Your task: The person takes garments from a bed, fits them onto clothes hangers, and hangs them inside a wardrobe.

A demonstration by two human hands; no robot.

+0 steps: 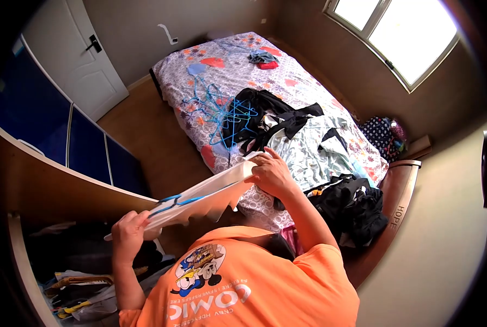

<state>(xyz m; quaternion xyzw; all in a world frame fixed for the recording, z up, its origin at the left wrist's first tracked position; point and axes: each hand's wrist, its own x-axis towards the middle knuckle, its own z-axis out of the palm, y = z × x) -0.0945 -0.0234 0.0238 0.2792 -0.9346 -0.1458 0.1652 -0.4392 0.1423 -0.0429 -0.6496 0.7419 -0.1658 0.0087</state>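
Note:
A white garment point(221, 184) is stretched between my two hands in front of my chest. My left hand point(128, 231) is closed on one end of it, at the lower left. At the other end, higher and to the right, my right hand point(273, 173) pinches the cloth beside the bed. A blue clothes hanger point(192, 200) lies along the garment, nearer my left hand; part of the hanger is hidden by the cloth. The garment's exact kind cannot be made out.
The bed point(194, 57) has a patterned cover, with a tangle of blue hangers point(213, 111), black clothes point(262, 103) and a dark clothes pile point(352, 212) on it. An open wardrobe compartment holding folded clothes point(83, 289) is at my left. A wooden headboard point(399, 201) stands right.

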